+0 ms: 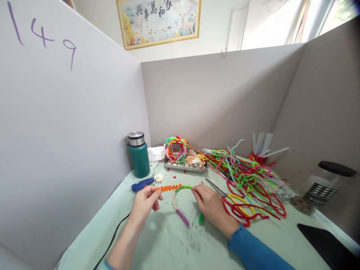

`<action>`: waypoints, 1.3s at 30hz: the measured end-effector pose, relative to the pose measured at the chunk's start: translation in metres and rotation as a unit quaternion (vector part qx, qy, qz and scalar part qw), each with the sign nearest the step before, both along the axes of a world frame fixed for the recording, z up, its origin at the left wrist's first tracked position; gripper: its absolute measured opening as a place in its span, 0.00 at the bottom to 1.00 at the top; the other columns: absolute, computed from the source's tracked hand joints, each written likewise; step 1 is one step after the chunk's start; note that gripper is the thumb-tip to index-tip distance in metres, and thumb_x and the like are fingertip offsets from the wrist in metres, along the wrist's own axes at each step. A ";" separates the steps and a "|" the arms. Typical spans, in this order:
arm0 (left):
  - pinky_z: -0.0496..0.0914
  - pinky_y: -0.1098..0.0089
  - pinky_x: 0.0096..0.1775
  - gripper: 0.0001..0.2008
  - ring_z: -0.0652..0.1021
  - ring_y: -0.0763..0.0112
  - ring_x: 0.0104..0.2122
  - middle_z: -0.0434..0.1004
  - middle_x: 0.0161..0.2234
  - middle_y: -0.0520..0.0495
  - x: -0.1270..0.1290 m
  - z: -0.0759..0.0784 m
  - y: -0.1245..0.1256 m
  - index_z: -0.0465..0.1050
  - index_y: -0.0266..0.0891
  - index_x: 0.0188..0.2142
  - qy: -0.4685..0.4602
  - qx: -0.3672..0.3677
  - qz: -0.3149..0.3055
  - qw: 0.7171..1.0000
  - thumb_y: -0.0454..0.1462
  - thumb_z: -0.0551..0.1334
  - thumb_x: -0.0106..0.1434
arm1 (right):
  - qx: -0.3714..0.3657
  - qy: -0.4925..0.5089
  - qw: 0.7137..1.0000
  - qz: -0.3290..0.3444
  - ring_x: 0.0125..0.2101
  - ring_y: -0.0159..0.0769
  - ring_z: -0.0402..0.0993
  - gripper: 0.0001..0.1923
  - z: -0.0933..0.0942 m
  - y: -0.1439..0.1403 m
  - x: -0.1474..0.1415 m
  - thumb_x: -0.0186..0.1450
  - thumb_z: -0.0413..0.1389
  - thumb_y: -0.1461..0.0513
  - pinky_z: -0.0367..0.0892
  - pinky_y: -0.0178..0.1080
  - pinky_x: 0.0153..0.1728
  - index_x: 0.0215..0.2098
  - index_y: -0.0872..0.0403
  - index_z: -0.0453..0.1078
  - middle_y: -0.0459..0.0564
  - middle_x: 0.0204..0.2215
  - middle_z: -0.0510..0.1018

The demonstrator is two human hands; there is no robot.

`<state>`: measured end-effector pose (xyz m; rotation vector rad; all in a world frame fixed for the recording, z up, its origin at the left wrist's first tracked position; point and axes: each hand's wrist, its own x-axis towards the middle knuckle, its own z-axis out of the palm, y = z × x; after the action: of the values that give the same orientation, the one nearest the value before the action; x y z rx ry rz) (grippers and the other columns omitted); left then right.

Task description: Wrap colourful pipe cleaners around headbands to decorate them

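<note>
Hands – left hand (144, 202), right hand (209, 200) – pinching headband (177, 191), tray (185, 167) holding headbands (176, 146)

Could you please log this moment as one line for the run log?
left hand: pinches orange coil | right hand: grips headband at its green section | scissors: beside right hand | glue gun: behind left hand

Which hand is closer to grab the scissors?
The right hand. It holds the green end of the headband, and the scissors lie just beside it on the table. The left hand pinches the orange coil, farther away, near the blue glue gun.
</note>
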<state>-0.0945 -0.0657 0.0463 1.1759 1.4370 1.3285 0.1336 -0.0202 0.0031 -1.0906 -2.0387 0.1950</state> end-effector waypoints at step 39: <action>0.52 0.78 0.15 0.15 0.57 0.85 0.11 0.66 0.20 0.57 0.066 -0.019 0.064 0.66 0.38 0.29 -0.043 0.044 -0.085 0.995 0.48 0.59 0.56 | -0.073 0.273 0.959 -0.019 0.28 0.32 0.68 0.10 -0.016 0.017 0.008 0.63 0.53 0.60 0.64 0.34 0.30 0.42 0.54 0.63 0.47 0.30 0.71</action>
<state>-0.0289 -0.0014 0.0274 1.2538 1.2008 1.3176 0.1421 -0.0031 -0.0126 -1.0229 -1.5231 0.5701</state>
